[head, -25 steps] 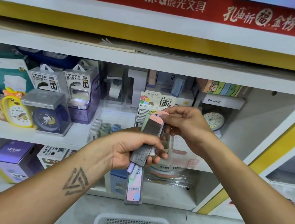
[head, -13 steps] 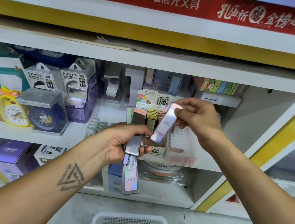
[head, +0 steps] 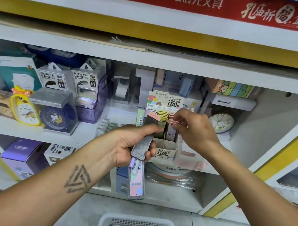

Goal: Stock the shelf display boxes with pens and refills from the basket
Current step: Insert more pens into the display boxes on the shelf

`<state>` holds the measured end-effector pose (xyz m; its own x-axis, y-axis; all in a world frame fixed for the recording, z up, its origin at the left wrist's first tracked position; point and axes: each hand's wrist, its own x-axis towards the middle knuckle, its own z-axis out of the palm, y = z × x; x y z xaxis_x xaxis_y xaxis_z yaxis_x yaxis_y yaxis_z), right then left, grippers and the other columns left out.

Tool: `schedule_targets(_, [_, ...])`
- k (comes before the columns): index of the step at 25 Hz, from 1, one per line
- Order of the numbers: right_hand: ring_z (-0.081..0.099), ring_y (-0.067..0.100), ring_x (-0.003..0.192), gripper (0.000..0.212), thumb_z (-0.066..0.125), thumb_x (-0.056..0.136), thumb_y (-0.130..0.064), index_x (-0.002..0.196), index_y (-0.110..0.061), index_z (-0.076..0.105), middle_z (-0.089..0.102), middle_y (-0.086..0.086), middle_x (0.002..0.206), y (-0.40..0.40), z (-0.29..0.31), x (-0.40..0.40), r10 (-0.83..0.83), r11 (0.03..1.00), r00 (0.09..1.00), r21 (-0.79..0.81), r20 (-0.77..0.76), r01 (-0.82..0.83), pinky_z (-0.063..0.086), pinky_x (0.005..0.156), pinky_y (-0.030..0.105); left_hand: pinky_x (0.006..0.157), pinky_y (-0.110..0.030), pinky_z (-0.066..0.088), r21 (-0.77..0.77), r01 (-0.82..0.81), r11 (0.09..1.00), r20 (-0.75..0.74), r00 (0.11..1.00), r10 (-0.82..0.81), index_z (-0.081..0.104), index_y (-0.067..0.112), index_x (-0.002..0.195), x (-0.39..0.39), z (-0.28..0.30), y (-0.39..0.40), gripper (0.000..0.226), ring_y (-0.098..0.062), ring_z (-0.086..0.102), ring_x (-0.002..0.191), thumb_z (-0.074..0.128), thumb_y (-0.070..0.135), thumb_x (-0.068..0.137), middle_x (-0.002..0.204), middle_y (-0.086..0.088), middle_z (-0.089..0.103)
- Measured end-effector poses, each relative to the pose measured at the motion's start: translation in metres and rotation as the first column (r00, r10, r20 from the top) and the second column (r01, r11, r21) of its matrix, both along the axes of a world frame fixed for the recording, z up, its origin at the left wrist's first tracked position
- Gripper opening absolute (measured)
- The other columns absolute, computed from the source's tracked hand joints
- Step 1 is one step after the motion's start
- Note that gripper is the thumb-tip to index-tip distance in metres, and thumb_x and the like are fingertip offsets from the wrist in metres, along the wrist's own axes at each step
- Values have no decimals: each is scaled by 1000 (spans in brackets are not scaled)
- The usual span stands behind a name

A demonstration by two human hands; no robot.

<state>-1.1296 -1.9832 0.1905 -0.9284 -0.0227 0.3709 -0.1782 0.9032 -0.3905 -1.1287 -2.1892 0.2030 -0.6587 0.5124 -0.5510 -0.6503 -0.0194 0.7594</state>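
My left hand point(head: 130, 146) grips a bundle of flat lead-refill cases point(head: 145, 137), pink-capped at the top, with a pastel case point(head: 136, 184) hanging below the fist. A cardboard display box point(head: 163, 151) printed "0.7 mm HB 100" stands on the middle shelf, holding rows of grey, yellow and pink refill cases. My right hand point(head: 191, 130) pinches a pink refill case point(head: 171, 130) that stands in the box's right slot. On the floor below, a white plastic basket point(head: 109, 222) holds several more refill packs.
Power bank boxes point(head: 57, 79), a yellow clock point(head: 24, 107) and a blue clock in a clear case point(head: 55, 117) fill the shelf's left side. A round clock point(head: 221, 123) stands behind my right hand. A purple box point(head: 21, 150) sits on the lower shelf.
My right hand carried the pink case from in front of the box down into its right slot. My left hand stayed put with the bundle.
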Motion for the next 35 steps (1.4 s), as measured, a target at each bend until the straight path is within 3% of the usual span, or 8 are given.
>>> schedule_targets(4, [63, 28, 92, 17, 63, 96, -19, 100, -9, 76, 67, 4, 102, -6, 0, -1, 8, 980, 995, 197, -104, 13, 52, 76, 39, 40, -19, 43, 14, 8, 1000, -3, 1000, -8, 56, 17, 83, 1, 0, 3, 31, -17, 54, 44, 78, 40, 79, 56, -7, 55])
schedule_targets(6, [64, 21, 84, 16, 65, 96, -21, 99, -12, 78, 69, -1, 91, -10, 9, 1, 15, 987, 999, -162, -41, -22, 49, 73, 30, 40, -19, 44, 20, 7, 1000, 0, 1000, -7, 58, 19, 86, 2, 1, 5, 36, -18, 55, 44, 73, 51, 79, 55, -7, 55])
schedule_targets(9, [56, 17, 59, 16, 72, 90, -25, 99, -11, 74, 69, 1, 73, -19, 19, 11, 263, 640, 948, -767, 181, -31, 44, 51, 24, 40, -20, 43, 11, 16, 1000, -7, 1000, -16, 60, 18, 94, 3, 2, 12, 49, -18, 54, 45, 65, 65, 80, 55, -8, 54])
schedule_targets(16, [57, 21, 60, 10, 70, 84, 6, 93, 0, 70, 75, 17, 86, 5, 28, 15, 225, 428, 960, -902, 164, 54, 46, 51, 25, 40, -21, 44, 3, 24, 1000, 8, 1000, -24, 65, 12, 78, 0, 0, 15, 60, -20, 54, 45, 59, 72, 79, 63, -12, 61])
schedule_targets(22, [72, 22, 68, 14, 84, 78, -16, 90, -13, 76, 76, 6, 76, 28, 34, 16, 42, 763, 990, -643, 136, 56, 60, 69, 32, 37, -18, 34, -30, -28, 999, 25, 999, 28, 47, 19, 83, -4, -7, 11, 45, -14, 40, 39, 67, 60, 82, 53, -3, 45])
schedule_targets(26, [71, 12, 85, 20, 71, 91, -16, 111, -18, 73, 75, -3, 92, 17, 24, 10, -8, 966, 995, -258, 99, 34, 57, 84, 33, 39, -17, 32, 34, 7, 999, 27, 1000, -8, 39, 19, 79, -1, -4, 9, 48, -13, 38, 39, 65, 59, 83, 51, -1, 42])
schedule_targets(30, [67, 27, 86, 17, 63, 97, -30, 110, -22, 68, 74, 2, 95, 6, 17, 8, -10, 996, 997, 90, -73, 17, 54, 73, 38, 38, -17, 33, 63, 34, 997, 30, 999, -36, 38, 19, 74, 1, 1, 8, 50, -13, 38, 40, 62, 62, 83, 51, -2, 42])
schedule_targets(35, [64, 17, 85, 17, 62, 97, -28, 104, -19, 74, 70, -8, 99, -4, 11, 4, 11, 984, 997, 180, -78, 3, 51, 74, 33, 39, -19, 35, 61, 33, 998, 34, 999, -35, 39, 17, 76, 1, 3, 6, 53, -15, 40, 40, 60, 65, 84, 53, -4, 42])
